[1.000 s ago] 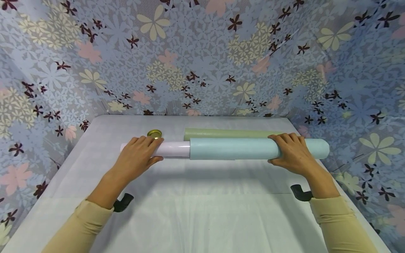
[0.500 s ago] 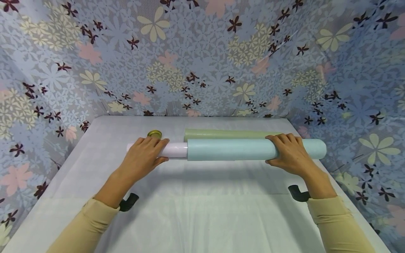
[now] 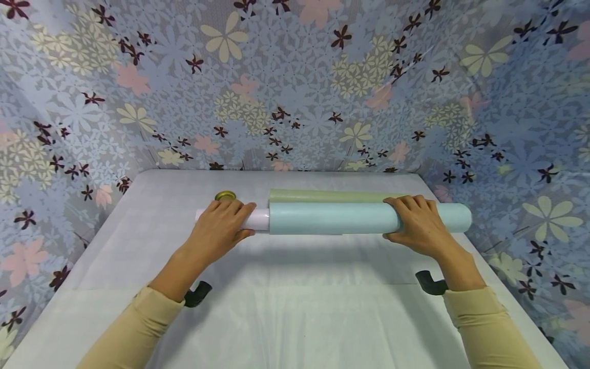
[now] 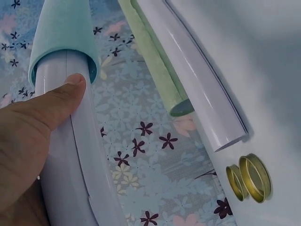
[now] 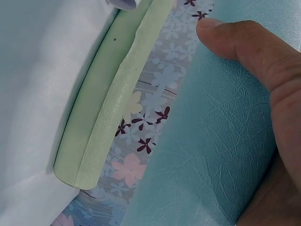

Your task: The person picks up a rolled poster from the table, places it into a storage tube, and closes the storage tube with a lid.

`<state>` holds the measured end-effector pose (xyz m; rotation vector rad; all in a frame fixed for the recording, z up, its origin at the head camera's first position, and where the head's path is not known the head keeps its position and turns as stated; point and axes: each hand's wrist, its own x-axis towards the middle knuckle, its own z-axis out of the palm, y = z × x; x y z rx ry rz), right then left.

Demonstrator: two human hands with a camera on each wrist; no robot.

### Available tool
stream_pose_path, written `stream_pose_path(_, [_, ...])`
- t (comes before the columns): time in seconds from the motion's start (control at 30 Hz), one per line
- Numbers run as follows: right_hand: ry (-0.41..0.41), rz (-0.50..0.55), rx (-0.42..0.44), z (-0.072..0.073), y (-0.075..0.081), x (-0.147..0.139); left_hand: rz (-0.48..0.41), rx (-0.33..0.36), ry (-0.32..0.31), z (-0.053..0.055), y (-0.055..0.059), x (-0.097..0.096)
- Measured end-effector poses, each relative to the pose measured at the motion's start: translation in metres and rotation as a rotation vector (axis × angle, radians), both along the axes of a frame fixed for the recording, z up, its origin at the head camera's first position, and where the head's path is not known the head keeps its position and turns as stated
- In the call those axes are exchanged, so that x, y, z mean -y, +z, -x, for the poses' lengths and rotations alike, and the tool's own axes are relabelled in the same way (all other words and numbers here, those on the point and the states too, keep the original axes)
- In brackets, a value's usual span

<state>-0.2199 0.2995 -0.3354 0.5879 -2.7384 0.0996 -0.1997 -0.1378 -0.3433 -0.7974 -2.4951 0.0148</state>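
Note:
My left hand (image 3: 220, 225) grips a glossy white tube (image 3: 257, 219) with a lengthwise overlapping seam, its thumb lying along the seam near the mouth of a wider light blue tube (image 3: 332, 218). One end of the white tube sits inside that mouth, as the left wrist view shows. Farther right, my right hand (image 3: 417, 225) holds the textured blue tube, thumb on the near side and fingers over the top. Both tubes are level and in line, held above the table. How far the white tube reaches inside is hidden.
Behind the blue tube, a pale green tube (image 3: 332, 195) lies on the white-covered table (image 3: 295, 318). A second white tube (image 4: 202, 89) lies alongside it. Two gold round metal pieces (image 4: 250, 181) stand near that tube's end. Flower-patterned cloth (image 3: 295, 82) hangs behind and at the sides.
My left hand has moved right with the white tube, so less of it shows outside the blue tube. The blue tube and my right hand have shifted slightly left.

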Motion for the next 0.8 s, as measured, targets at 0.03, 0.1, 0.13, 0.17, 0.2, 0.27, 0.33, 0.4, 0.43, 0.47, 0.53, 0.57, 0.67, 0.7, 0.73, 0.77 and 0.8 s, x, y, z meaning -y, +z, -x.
stream_pose_path(0.03, [0.001, 0.0, -0.001, 0.0, 0.0, 0.0, 0.002, -0.005, -0.002, 0.0, 0.0, -0.001])
stream_pose_path(0.1, [0.002, 0.002, -0.004, 0.0, -0.001, 0.001, 0.008, -0.017, -0.003, 0.001, 0.0, -0.002])
stream_pose_path(0.13, [0.002, 0.004, -0.005, 0.0, -0.001, 0.001, 0.008, -0.021, -0.004, 0.001, 0.0, -0.003])
stream_pose_path(0.17, [0.002, 0.004, -0.006, 0.0, -0.002, 0.002, 0.011, -0.025, -0.004, 0.001, -0.001, -0.004])
stream_pose_path(0.2, [0.003, 0.005, -0.008, 0.0, -0.002, 0.002, 0.014, -0.028, -0.005, 0.001, -0.001, -0.004])
stream_pose_path(0.27, [0.003, 0.008, -0.007, 0.0, -0.002, 0.002, 0.019, -0.029, -0.004, 0.002, -0.001, -0.006])
stream_pose_path(0.33, [0.003, 0.007, -0.008, 0.0, -0.002, 0.003, 0.027, -0.026, -0.001, 0.002, -0.001, -0.007])
stream_pose_path(0.4, [0.006, 0.005, -0.011, 0.0, -0.002, 0.004, 0.037, -0.024, 0.002, 0.003, -0.001, -0.009])
stream_pose_path(0.43, [0.007, 0.004, -0.014, 0.0, -0.002, 0.005, 0.042, -0.024, 0.003, 0.003, -0.001, -0.009])
stream_pose_path(0.47, [0.009, 0.003, -0.018, 0.0, -0.002, 0.005, 0.045, -0.024, 0.004, 0.003, -0.001, -0.01])
stream_pose_path(0.53, [0.013, 0.002, -0.025, 0.0, -0.002, 0.006, 0.051, -0.026, 0.004, 0.003, -0.001, -0.011])
stream_pose_path(0.57, [0.015, 0.001, -0.028, 0.0, -0.002, 0.006, 0.053, -0.028, 0.004, 0.003, -0.001, -0.012])
stream_pose_path(0.67, [0.017, 0.003, -0.031, 0.0, -0.003, 0.007, 0.06, -0.036, 0.006, 0.003, -0.001, -0.014])
stream_pose_path(0.7, [0.017, 0.003, -0.031, 0.0, -0.003, 0.007, 0.064, -0.039, 0.008, 0.003, -0.001, -0.014])
stream_pose_path(0.73, [0.017, 0.004, -0.031, 0.0, -0.002, 0.008, 0.067, -0.041, 0.009, 0.003, -0.001, -0.014])
stream_pose_path(0.77, [0.017, 0.005, -0.03, 0.0, -0.002, 0.008, 0.068, -0.043, 0.01, 0.003, -0.001, -0.015])
stream_pose_path(0.8, [0.017, 0.006, -0.029, 0.0, -0.002, 0.008, 0.07, -0.043, 0.011, 0.003, -0.001, -0.015])
